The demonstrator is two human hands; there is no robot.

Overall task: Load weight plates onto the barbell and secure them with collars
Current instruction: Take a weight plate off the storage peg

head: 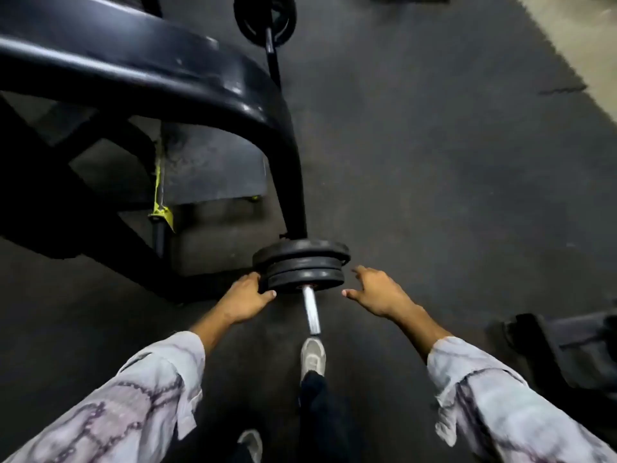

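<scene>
— Why the left hand point(245, 295) on the plates point(302, 265)?
— Curled round the edge of the front plate, likely to push the stack snug along the bar point(311, 312).
— And the right hand point(375, 292)?
— Spread wide, just beside the plates, not touching. Ready to steady the other side, maybe.
— Where is the bar?
— Sticking out toward the shoe point(313, 357), plates on it, next to the black frame point(167, 71). Far end with another plate point(265, 18).
— Any collar?
— None seen. Bare metal after the plates, so still to clamp.
</scene>
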